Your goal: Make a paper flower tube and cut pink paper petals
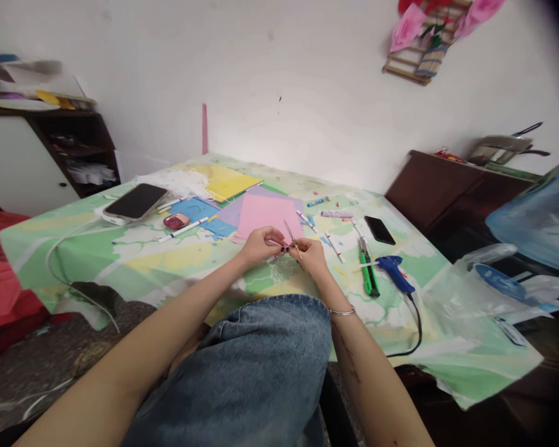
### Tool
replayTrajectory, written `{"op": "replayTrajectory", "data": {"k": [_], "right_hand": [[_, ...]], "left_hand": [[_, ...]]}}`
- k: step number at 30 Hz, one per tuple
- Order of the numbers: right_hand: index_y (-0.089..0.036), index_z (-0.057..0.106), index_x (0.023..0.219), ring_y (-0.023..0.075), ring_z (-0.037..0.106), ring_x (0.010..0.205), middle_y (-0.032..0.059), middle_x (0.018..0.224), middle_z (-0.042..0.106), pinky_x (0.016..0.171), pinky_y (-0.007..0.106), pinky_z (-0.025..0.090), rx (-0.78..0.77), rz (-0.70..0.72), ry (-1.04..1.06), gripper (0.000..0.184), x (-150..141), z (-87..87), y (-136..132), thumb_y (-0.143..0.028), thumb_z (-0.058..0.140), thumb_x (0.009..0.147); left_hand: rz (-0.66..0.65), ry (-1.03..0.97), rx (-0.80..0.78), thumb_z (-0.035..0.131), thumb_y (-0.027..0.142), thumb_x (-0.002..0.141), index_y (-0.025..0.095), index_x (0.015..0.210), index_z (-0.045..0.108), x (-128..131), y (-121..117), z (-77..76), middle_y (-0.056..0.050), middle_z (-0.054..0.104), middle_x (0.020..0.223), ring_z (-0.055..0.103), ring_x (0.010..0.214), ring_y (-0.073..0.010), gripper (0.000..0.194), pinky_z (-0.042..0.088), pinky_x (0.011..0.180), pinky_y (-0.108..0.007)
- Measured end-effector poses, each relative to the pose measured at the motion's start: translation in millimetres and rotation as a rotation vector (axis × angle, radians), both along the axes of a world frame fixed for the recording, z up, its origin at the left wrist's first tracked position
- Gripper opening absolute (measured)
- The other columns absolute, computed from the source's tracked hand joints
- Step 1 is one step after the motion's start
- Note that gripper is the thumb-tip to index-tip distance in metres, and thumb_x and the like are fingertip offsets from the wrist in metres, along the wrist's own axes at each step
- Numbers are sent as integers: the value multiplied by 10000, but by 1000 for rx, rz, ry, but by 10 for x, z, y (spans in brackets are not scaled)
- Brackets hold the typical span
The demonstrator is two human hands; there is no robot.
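My left hand point(262, 244) is closed in a pinch, with a thin sliver of pink paper point(283, 244) between its fingertips. Close against it, my right hand point(309, 253) holds slim pointed scissors point(289, 232) with gold-coloured handles, the silver tips angled up and away from me. The fingertips of both hands meet over the near edge of the table, and whether the right fingers also pinch the sliver is too small to make out. Just beyond them lies a pink sheet of paper point(266, 214), on top of a purple sheet point(230, 211).
A blue glue gun point(395, 273) with a black cord and a green cutter knife point(368, 270) lie to the right, near a black phone point(380, 230). Markers point(185, 229), blue paper point(197, 212), a yellow sheet point(230, 181) and another phone point(137, 201) are on the left.
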State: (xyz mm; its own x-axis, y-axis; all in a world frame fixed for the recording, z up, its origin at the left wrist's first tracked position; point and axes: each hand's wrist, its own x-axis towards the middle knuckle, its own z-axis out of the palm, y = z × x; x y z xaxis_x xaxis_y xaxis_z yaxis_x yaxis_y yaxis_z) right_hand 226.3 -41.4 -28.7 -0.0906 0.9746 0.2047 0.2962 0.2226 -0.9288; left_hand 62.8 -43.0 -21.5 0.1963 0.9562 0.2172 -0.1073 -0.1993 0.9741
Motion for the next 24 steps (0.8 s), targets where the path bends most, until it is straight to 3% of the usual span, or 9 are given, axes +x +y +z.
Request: {"op": "replayTrajectory", "data": {"k": [6, 14, 24], "right_hand": [[-155, 615, 704, 64, 336, 292, -74, 387, 429, 298, 196, 252, -21, 0, 99, 213, -8, 50, -27, -356, 598, 635], [-151, 600, 690, 59, 318, 268, -83, 354, 420, 285, 190, 218, -31, 50, 206, 193, -46, 89, -72, -335, 608, 631], [-160, 588, 686, 59, 335, 284, -82, 380, 424, 296, 195, 230, -36, 61, 167, 227, -73, 147, -130, -374, 629, 623]], "left_hand": [[-53, -4, -9, 724, 163, 627, 108, 826, 617, -4, 0, -9, -91, 694, 779, 702, 680, -214, 232, 546, 591, -294], [-111, 27, -29, 786, 327, 631, 105, 797, 667, -8, 4, -27, -88, 692, 725, 684, 653, -199, 301, 504, 528, -248], [-66, 18, -39, 754, 303, 660, 128, 763, 671, -35, -5, 2, -72, 698, 695, 681, 660, -186, 220, 483, 514, -219]]}}
